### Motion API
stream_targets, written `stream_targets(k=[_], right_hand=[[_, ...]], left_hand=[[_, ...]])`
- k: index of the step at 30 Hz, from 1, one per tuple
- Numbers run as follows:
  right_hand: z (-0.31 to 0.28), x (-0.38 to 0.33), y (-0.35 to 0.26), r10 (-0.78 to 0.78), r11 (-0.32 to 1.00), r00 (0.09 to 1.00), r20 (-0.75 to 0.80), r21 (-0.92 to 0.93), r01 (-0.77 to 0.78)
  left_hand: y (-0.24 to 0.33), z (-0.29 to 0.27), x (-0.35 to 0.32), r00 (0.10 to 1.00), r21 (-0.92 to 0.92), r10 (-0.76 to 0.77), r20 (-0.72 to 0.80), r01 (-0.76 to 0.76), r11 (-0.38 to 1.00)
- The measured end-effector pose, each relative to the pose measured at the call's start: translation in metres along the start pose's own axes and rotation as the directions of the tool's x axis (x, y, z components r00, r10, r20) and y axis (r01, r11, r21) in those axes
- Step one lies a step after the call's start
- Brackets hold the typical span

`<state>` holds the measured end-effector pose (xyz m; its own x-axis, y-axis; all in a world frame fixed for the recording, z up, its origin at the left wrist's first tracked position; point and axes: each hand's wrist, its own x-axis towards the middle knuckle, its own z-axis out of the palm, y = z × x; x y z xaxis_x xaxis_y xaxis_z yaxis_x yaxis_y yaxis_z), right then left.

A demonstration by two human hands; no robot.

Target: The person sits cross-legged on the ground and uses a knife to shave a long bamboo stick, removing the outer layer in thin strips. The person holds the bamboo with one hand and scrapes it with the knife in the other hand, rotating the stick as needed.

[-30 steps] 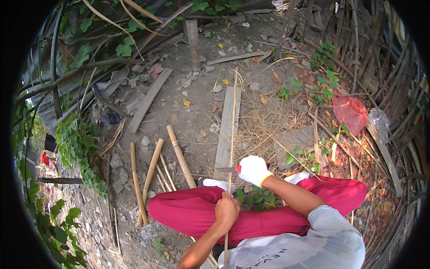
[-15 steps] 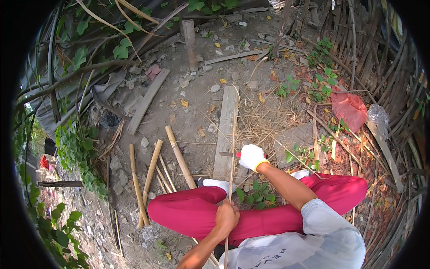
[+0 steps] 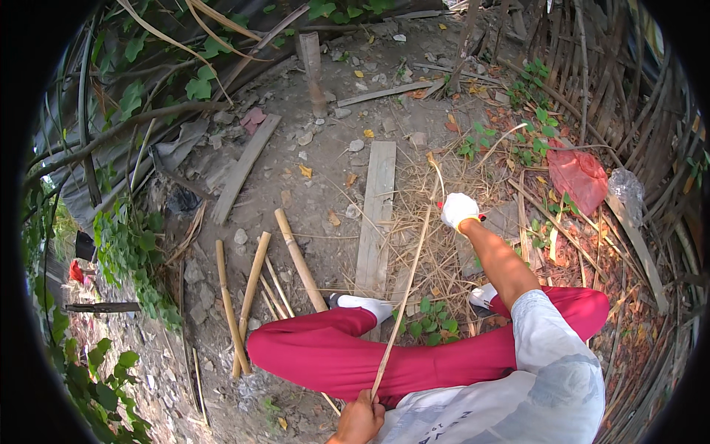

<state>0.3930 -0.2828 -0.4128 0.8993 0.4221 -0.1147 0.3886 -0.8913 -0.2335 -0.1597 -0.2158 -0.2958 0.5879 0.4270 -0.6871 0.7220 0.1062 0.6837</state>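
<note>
My bare left hand (image 3: 361, 419) is closed around the lower end of a long, thin bamboo strip (image 3: 405, 302), close to my body. Slanting up and to the right, the strip crosses my lap. Its far part lies near my right hand (image 3: 461, 211), which wears a white glove and is closed on a knife with a red handle (image 3: 441, 205). I cannot make out the blade. A pale curled sliver (image 3: 439, 175) shows just beyond the glove; whether it joins the strip is unclear.
A grey wooden plank (image 3: 376, 222) lies ahead of my folded legs, beside scattered shavings (image 3: 414, 255). Several bamboo poles (image 3: 297, 255) rest to the left. A short post (image 3: 313, 74) stands farther off. Red plastic (image 3: 577, 180) lies at right, by a stick fence (image 3: 614, 96).
My gloved right hand has moved away and to the right with the knife. My left hand has drawn down toward my body, and the strip now slants rightward, off the plank.
</note>
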Motion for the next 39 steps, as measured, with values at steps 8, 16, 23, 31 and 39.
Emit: stream_targets(k=[8,16,23,31,39], right_hand=[[-0.017,-0.026,-0.025,-0.275,0.339,0.801,0.532,0.833,-0.437],[-0.045,-0.134,-0.072,-0.454,0.722,0.840,0.298,0.675,0.152],[-0.066,-0.170,-0.092,-0.454,0.805,0.860,0.234,0.521,0.284],[-0.064,-0.178,-0.102,-0.476,0.802,0.850,0.226,0.508,0.314],[-0.057,-0.183,-0.108,-0.495,0.812,0.828,0.265,0.481,0.331]], left_hand=[[0.035,-0.007,0.012,0.926,0.436,0.370,-0.079,-0.302,0.848],[0.083,0.009,0.056,0.863,0.415,0.478,-0.163,-0.379,0.827],[0.097,0.023,0.086,0.784,0.423,0.564,-0.260,-0.433,0.796],[0.096,0.027,0.089,0.773,0.421,0.565,-0.288,-0.427,0.800],[0.094,0.027,0.088,0.777,0.397,0.551,-0.305,-0.422,0.815]])
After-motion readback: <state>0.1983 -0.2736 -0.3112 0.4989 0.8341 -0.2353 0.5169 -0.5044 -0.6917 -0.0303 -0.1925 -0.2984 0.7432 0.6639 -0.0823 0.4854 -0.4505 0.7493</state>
